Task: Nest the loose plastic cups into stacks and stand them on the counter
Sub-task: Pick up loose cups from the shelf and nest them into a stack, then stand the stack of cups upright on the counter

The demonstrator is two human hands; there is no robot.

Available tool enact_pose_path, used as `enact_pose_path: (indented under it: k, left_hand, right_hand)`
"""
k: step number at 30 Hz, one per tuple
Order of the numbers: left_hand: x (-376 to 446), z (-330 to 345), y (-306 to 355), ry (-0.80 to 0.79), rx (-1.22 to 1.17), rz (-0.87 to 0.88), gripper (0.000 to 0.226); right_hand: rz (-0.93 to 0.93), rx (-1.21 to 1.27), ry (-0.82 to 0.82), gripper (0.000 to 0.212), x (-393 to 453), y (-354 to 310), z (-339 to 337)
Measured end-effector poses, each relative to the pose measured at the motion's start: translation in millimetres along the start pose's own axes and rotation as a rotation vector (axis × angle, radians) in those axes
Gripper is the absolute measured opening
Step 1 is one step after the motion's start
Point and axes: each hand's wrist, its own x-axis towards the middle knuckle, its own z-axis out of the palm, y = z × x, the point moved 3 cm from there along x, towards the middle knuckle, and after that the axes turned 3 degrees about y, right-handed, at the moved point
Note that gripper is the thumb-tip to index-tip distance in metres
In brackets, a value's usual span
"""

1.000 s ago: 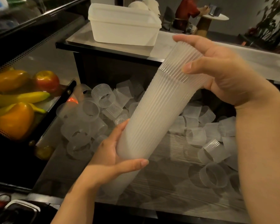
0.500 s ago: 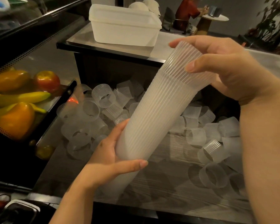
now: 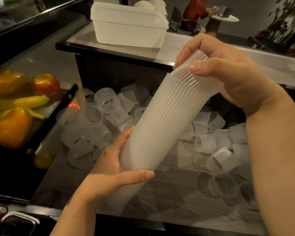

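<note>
A tall stack of ribbed cups is held tilted above the counter, gripped near its base by the left hand and clasped at its top by the right hand. Loose cups are scattered along the counter's far edge and right side.

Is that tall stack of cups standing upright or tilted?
Tilted. The stack leans up to the right, held in the air between the left hand near its bottom and the right hand at its top.
</note>
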Motion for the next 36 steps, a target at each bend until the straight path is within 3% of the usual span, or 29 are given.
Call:
enact_pose_path:
  k: [8, 16, 19, 21, 24, 27, 30, 33, 36]
  left_hand:
    - [0.3, -0.2, 2.6, -0.009, -0.017, 0.004, 0.094]
    - [3.2, 3.3, 14.6, -0.005, -0.02, 0.045, 0.093]
    - [7.6, 4.8, 18.4, -0.005, -0.027, 0.066, 0.091]
    - [12.9, 4.6, 22.0, 0.025, -0.021, 0.088, 0.091]
    - [24.9, 5.3, 34.0, 0.141, -0.032, 0.186, 0.092]
    - [38.7, 2.4, 51.8, 0.27, -0.09, 0.292, 0.086]
    - [53.7, -0.9, 70.2, 0.302, -0.04, 0.304, 0.094]
    - [69.4, -0.6, 87.9, 0.27, -0.036, 0.308, 0.096]
    - [82.4, -1.5, 102.4, 0.194, -0.013, 0.302, 0.116]
  right_hand:
    - [0.042, -0.112, -0.008, 0.031, 3.1, -4.6, 5.8]
    - [0.063, -0.088, -0.058, 0.05, 7.3, -9.1, 17.5]
    - [0.054, -0.06, 0.056, 0.057, 10.5, -11.4, 14.8]
    - [0.0, 0.102, 0.256, 0.062, 10.7, -10.3, 14.2]
    - [0.005, 0.44, 0.42, 0.085, 1.9, 3.5, 20.2]
    - [0.111, 0.476, 0.25, 0.114, -9.3, 21.8, 44.2]
    - [0.153, 0.348, 0.154, 0.104, -14.4, 26.9, 70.4]
    - [0.17, 0.402, 0.3, 0.083, -11.4, 26.4, 66.5]
    - [0.141, 0.392, 0.354, 0.082, -4.5, 17.3, 41.7]
